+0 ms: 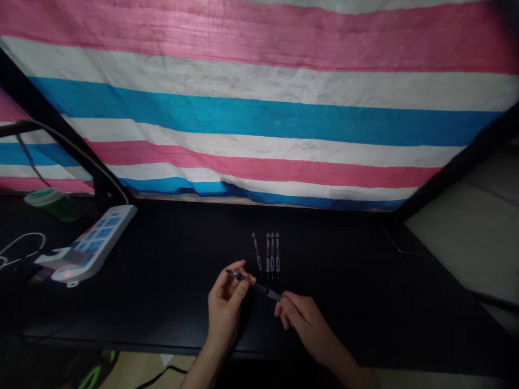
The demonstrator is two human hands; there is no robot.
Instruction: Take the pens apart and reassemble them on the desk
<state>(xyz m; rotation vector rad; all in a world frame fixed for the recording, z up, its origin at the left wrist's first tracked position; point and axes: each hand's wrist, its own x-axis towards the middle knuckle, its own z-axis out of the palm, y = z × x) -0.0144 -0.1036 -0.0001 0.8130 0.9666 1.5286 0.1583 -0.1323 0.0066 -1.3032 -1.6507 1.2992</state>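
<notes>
Between my two hands a dark pen [259, 286] is held at a slant over the near part of the desk. My left hand [227, 297] pinches its upper-left end between thumb and fingers. At the lower-right end, my right hand [300, 316] has its fingers closed around the pen. Just beyond my hands lie several similar pens. Three of them [273, 254] are side by side, and one pen [257, 254] rests a little apart on the left, slightly tilted.
The black desk [344, 270] reaches to a striped pink, white and blue sheet [263, 119] behind it. On the left are a white power strip [107, 237] with a plugged-in adapter, a white cable [24, 237] and a green container [54, 204]. Below the front edge runs a black cable [162, 371].
</notes>
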